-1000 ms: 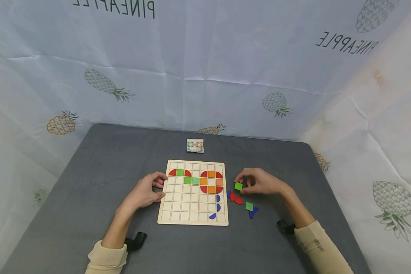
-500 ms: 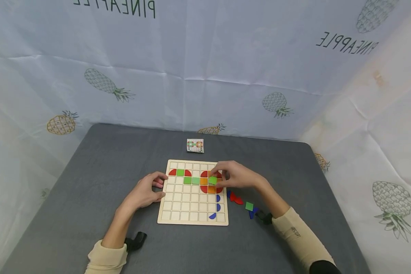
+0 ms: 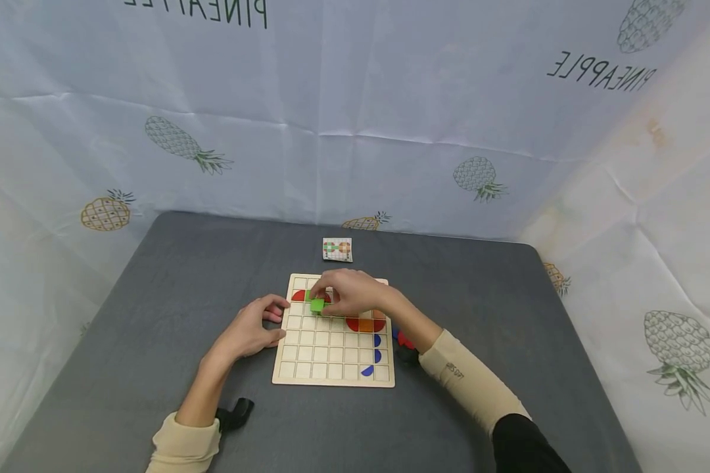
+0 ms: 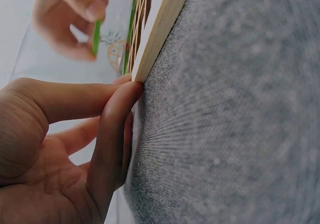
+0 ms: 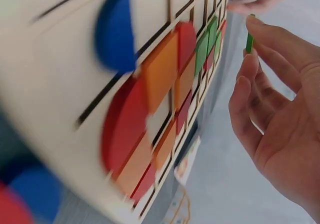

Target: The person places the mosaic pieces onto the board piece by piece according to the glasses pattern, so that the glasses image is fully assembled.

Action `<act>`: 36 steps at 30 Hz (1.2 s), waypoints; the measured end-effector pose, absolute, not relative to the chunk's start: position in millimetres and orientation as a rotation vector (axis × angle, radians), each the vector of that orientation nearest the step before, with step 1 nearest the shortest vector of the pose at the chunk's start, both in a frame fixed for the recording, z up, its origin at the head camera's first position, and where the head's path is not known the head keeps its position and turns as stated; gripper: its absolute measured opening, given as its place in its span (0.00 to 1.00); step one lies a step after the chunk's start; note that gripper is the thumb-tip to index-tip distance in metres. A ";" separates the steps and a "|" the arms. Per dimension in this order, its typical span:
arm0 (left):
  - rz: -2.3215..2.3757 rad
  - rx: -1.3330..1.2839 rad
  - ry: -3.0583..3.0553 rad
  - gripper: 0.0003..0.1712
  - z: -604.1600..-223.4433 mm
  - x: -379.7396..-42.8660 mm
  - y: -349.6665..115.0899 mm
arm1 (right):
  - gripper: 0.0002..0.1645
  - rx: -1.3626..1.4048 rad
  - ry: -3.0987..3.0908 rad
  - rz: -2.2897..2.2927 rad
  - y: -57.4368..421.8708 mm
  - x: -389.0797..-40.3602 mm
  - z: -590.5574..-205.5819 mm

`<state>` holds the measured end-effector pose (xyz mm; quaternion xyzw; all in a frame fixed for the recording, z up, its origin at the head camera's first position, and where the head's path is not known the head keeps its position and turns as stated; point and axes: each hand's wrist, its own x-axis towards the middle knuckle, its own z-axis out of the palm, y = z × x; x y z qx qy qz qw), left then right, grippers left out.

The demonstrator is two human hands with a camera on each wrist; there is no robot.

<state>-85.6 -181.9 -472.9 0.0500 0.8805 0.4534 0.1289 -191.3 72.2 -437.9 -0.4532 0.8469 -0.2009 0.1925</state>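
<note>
We see both hands at the wooden board, which lies on the grey bench (image 3: pixel 231 368). The right hand (image 3: pixel 355 291) reaches over the wooden board (image 3: pixel 310 358) and pinches a green square piece (image 3: pixel 317 305) between thumb and fingertips. That piece hangs above the upper left part of the grid — the left wrist view shows it edge-on, apart from the surface. The left hand (image 3: pixel 250 328) rests at the left edge, its thumb and forefinger spread along the rim and touching it.

From the right wrist we make out, at the board's right side, a ring of red quarter-rounds (image 5: pixel 125 124) and orange squares (image 5: pixel 160 74), with green squares (image 5: pixel 201 52) leading away from it. Below the ring, in our head view, three blue half-rounds (image 3: pixel 367 371) lie in the lower right of the grid. A loose red piece (image 3: pixel 407 341) and a loose blue piece (image 3: pixel 395 333) are just beside the right edge, partly hidden by the right arm. Beyond the far edge sits a small printed card (image 3: pixel 337 249), and a white pineapple-printed cloth (image 3: pixel 307 112) hangs behind the bench.
</note>
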 end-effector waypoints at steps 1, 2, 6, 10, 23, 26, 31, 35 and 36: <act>1.320 0.147 2.558 0.29 -472.6 -85.8 -182.0 | 0.22 -1.276 2.380 -0.545 66.3 -192.3 -438.6; 1.321 0.154 2.556 0.30 -472.2 -85.8 -182.3 | 0.22 -1.280 2.381 -0.526 60.8 -192.8 -438.9; 1.327 0.165 2.558 0.30 -471.3 -86.2 -182.7 | 0.22 -1.277 2.377 -0.469 43.1 -193.8 -440.9; 1.330 0.159 2.559 0.30 -471.8 -86.0 -182.2 | 0.21 -1.251 2.396 -0.418 32.3 -192.8 -441.1; 1.347 0.128 2.540 0.29 -472.2 -84.6 -182.7 | 0.19 -1.211 2.412 -0.406 18.7 -189.6 -443.7; 1.354 0.134 2.537 0.29 -472.8 -84.8 -182.9 | 0.18 -1.205 2.399 -0.432 21.7 -189.7 -443.4; 1.358 0.132 2.535 0.29 -473.3 -85.4 -182.7 | 0.19 -1.214 2.366 -0.511 35.7 -190.2 -439.3; 1.368 0.123 2.527 0.30 -472.5 -84.4 -182.0 | 0.20 -1.203 2.362 -0.567 54.8 -188.7 -432.8; 1.372 0.123 2.526 0.30 -472.8 -84.3 -182.1 | 0.20 -1.197 2.365 -0.578 60.2 -188.0 -430.9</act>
